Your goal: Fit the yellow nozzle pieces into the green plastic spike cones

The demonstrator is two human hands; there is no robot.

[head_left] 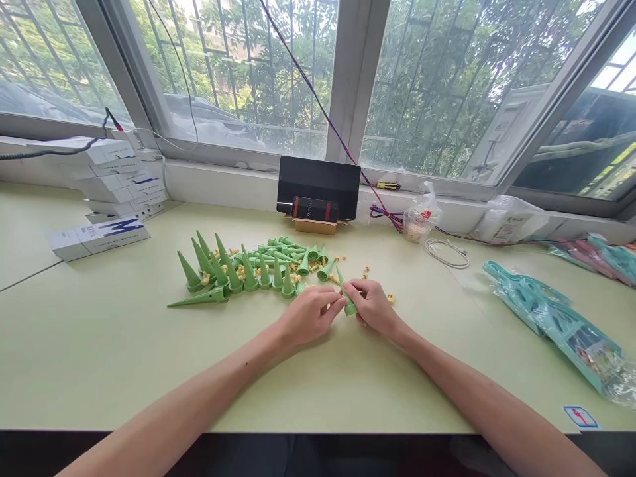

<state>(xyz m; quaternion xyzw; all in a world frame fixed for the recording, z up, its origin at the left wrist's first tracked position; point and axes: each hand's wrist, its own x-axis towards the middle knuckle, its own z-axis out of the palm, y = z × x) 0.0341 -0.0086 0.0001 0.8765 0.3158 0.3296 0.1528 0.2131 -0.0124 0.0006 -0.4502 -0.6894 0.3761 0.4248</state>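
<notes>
My right hand [373, 306] is closed around a green plastic cone spike [350, 309], its thin tip pointing up and its wide collar down. Against the side of that spike, my left hand [307, 314] has thumb and forefinger pinched together. Whatever sits between those fingertips is too small or hidden to make out. Left of the hands, several green cone spikes [251, 277] stand upright on their collars, and one spike [199, 297] lies on its side in front. Behind them is a heap of lying spikes [283, 250]. Small yellow plastic pieces [391, 299] are scattered around.
A dark tablet [319, 179] with a phone [315, 209] leans by the window. White boxes [116, 173] are stacked at the left. On the right lie teal plastic tools in wrapping [556, 324], a coiled white cable [447, 254] and a small plastic bag [421, 218].
</notes>
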